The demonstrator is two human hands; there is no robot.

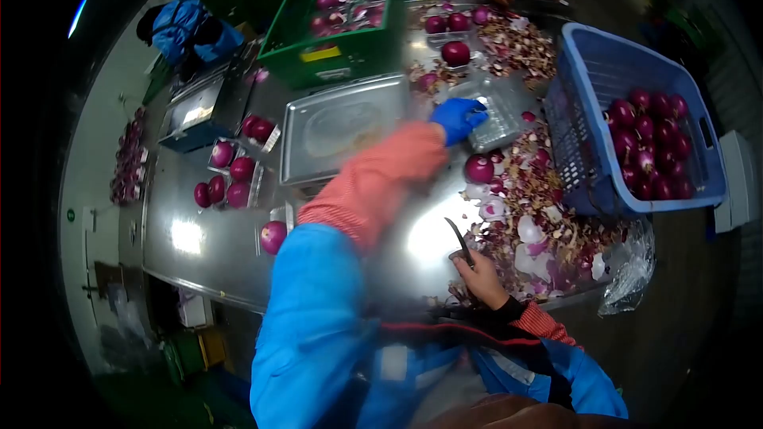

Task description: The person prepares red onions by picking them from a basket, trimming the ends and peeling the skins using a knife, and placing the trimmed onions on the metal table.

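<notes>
A clear plastic tray point(499, 121) is met at its left edge by the gloved left hand point(461, 121), stretched across a metal desk point(179, 191) at the upper centre of the frame. The tray lies just to the right of the glove, partly beneath its fingers; whether it is gripped cannot be told. In the lower centre, a curved knife point(464, 248) is clasped in the bare right hand point(482, 280), its blade pointed up and to the left.

Between the two hands, a red onion point(479, 168) is seen below the tray, beside a spread of onion skins point(520, 258). Whole onions are held in a blue basket point(592, 135) at right, while packed ones are contained in a green crate point(318, 67) at upper left of centre.
</notes>
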